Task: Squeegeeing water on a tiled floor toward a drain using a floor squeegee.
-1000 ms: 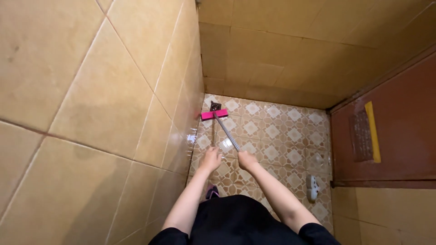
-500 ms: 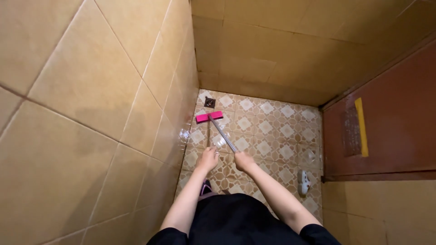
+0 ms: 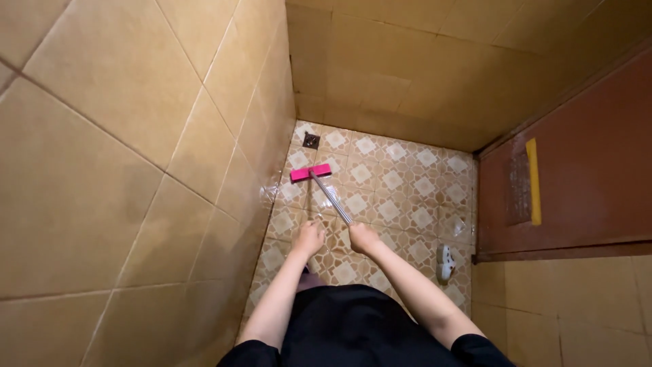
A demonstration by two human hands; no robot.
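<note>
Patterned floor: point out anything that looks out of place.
A lone white clog lies on the patterned tile floor near the reddish-brown door, with no mate in view. A wet sheen shows around the pink-headed, metal-handled floor wiper.

We count one pink-headed squeegee, one floor drain, one white sandal, one brown door, and two hands, left and right.

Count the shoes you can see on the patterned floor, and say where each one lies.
2. A white shoe lies near the brown door, to the right of the right hand. A purple shoe peeks out below the left hand, partly hidden.
</note>
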